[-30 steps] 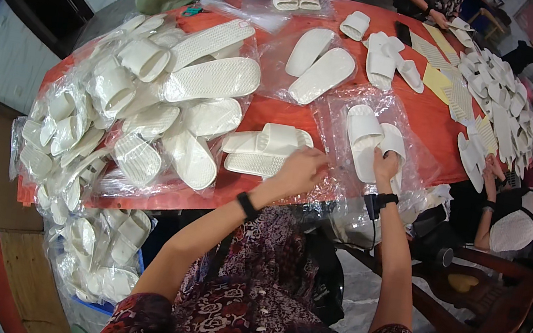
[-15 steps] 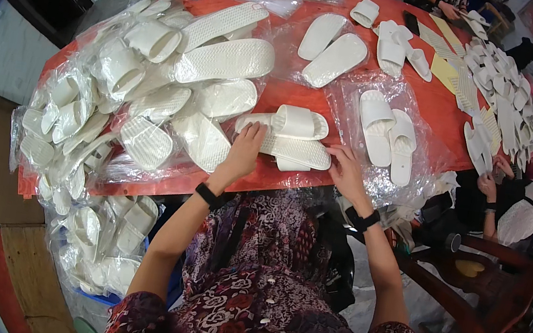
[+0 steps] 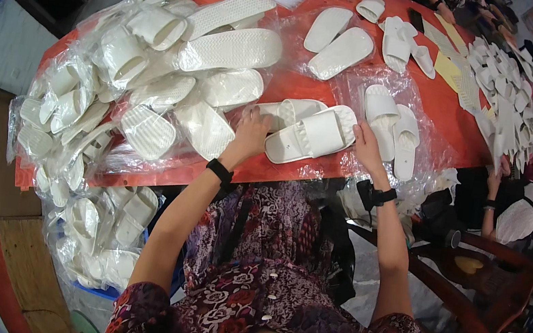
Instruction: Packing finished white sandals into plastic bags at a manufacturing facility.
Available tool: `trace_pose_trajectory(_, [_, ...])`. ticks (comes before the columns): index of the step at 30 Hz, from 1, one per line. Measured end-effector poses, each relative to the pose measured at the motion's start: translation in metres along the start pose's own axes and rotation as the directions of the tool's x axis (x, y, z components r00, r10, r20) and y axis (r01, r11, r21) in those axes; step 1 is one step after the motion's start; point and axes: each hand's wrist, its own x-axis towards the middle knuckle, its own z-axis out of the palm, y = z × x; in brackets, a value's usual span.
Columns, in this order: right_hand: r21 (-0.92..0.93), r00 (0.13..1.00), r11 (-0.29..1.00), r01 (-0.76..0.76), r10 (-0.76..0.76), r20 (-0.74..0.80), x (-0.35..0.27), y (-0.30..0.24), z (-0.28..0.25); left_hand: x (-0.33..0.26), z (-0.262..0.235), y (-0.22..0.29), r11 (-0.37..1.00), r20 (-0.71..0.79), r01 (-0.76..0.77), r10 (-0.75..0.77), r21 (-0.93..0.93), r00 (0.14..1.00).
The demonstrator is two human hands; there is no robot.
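Observation:
Two white slide slippers lie in front of me at the table's near edge. The front slipper (image 3: 321, 135) has its strap facing up and slants up toward the right. Its right end is pinched by my right hand (image 3: 369, 149), thumb uppermost. Partly behind it lies the rear slipper (image 3: 292, 110), whose left end my left hand (image 3: 252, 133) grips with curled fingers. Left of my left hand is a heap of white slippers in clear plastic bags (image 3: 203, 128). A bagged pair (image 3: 379, 114) lies just beyond my right hand.
A red cloth (image 3: 305, 90) covers the table. Further back are a sole-up pair (image 3: 342, 52), loose slippers (image 3: 396, 45), yellow sheets (image 3: 445, 66) and a slipper pile (image 3: 505, 88). A wooden chair (image 3: 476, 287) stands right, bagged slippers (image 3: 104, 239) below left. Other people work around the table.
The front slipper has been turned from sole up to strap up and now slants. My right hand has risen and holds its right end. The far person's slipper pair has left its spot.

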Motion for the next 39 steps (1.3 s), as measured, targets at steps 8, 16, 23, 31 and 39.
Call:
trace_pose_trajectory(8, [-0.016,1.000,1.000,-0.009,0.009,0.001,0.009,0.010,-0.008,0.035,0.001,-0.010,0.998,0.152,-0.057,0.055,0.013,0.987])
trace_pose_trajectory(16, [-0.004,0.983,0.993,-0.117,0.116,0.145,0.007,0.021,-0.002,0.060,0.007,0.014,0.991,0.020,0.131,-0.131,-0.014,0.991])
trace_pose_trajectory(23, [-0.056,0.976,0.987,-0.148,0.155,0.153,0.006,0.032,-0.004,0.031,0.010,0.033,0.992,0.107,0.101,-0.093,-0.071,0.990])
trace_pose_trajectory(31, [-0.162,0.981,0.987,-0.011,0.041,0.187,0.016,0.051,0.015,-0.020,0.017,0.034,0.971,0.000,0.208,-0.209,-0.118,0.978])
trace_pose_trajectory(39, [-0.121,0.984,0.992,0.039,-0.018,0.175,0.032,0.015,0.040,-0.069,0.025,0.007,0.941,-0.113,0.256,-0.286,-0.223,0.952])
